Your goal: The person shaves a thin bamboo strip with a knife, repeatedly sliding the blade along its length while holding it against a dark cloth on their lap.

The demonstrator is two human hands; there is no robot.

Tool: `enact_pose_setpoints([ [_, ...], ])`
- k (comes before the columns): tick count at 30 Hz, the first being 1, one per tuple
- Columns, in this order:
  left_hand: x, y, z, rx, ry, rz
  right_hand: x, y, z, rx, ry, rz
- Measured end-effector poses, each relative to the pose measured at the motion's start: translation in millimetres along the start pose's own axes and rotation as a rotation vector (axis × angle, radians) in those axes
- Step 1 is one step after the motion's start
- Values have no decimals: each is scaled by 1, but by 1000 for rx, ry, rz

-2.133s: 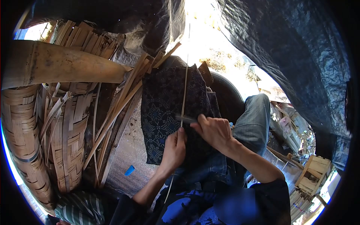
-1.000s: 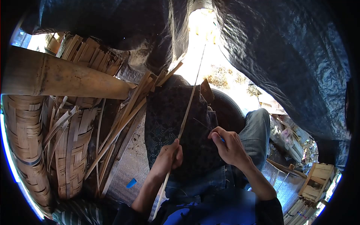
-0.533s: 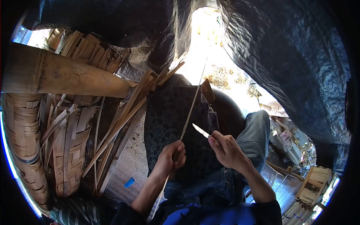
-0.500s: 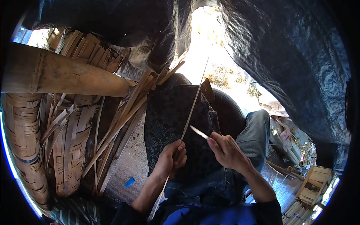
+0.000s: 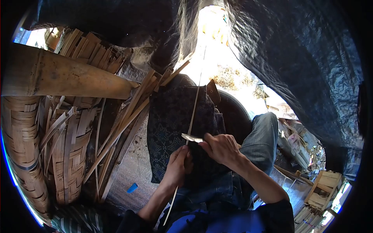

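Note:
A long, thin bamboo strip (image 5: 194, 105) runs upright over the dark patterned cloth (image 5: 167, 116) on the lap. My left hand (image 5: 179, 165) is closed around its lower part, and the tail hangs below the fist. Closed on the handle of a knife (image 5: 192, 138), my right hand (image 5: 221, 147) is just above and to the right of the left one. The pale blade lies across the strip, close above my left fingertips. The knife handle is mostly hidden in the fingers.
A thick bamboo pole (image 5: 77, 77) juts in from the left above woven baskets (image 5: 25, 147). Split bamboo pieces (image 5: 124, 124) lean beside the cloth. A blue scrap (image 5: 132, 188) lies on the ground. Dark plastic sheeting (image 5: 295, 58) hangs at right; a wooden crate (image 5: 324, 189) stands lower right.
My right hand has moved left with the knife, and the blade has come onto the strip. The strip stands a little more upright. My left hand still grips it.

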State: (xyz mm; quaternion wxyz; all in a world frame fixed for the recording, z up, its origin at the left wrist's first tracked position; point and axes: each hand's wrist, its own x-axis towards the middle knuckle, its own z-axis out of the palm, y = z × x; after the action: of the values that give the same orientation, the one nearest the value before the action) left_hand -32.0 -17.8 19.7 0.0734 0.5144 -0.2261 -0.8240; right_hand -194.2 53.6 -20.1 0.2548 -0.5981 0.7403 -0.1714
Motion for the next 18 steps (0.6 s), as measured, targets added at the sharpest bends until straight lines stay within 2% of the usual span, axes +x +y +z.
enact_pose_setpoints([
  [1, -3, -4, 0, -2, 2, -3, 5, 6, 3, 1, -4, 1],
  [3, -8, -12, 0, 73, -11, -1, 23, 26, 7, -116, 102, 186],
  [7, -13, -3, -7, 239, -34, 46, 34, 44, -5, -51, 246, 160],
  [9, -10, 8, -7, 454, -21, 196, 33, 37, -19, 342, 134, 285],
  [10, -7, 11, -7, 459, 0, 214, 36, 34, -17, 337, 127, 280],
  [11, -7, 14, -6, 452, 2, 215, 39, 30, -12, 553, 136, 324],
  [12, -7, 17, -5, 635, 3, 334, 41, 24, -8, 769, 150, 369],
  [13, -7, 19, -2, 821, 3, 451, 46, 18, -9, 770, 153, 374],
  [15, -10, 21, 4, 899, -6, 458, 59, 9, -16, 1021, 135, 374],
  [16, -11, 22, 5, 971, -7, 472, 61, 9, -20, 1029, 144, 382],
  [18, -8, 22, 2, 875, -17, 424, 66, 8, -24, 1184, -70, 530],
])
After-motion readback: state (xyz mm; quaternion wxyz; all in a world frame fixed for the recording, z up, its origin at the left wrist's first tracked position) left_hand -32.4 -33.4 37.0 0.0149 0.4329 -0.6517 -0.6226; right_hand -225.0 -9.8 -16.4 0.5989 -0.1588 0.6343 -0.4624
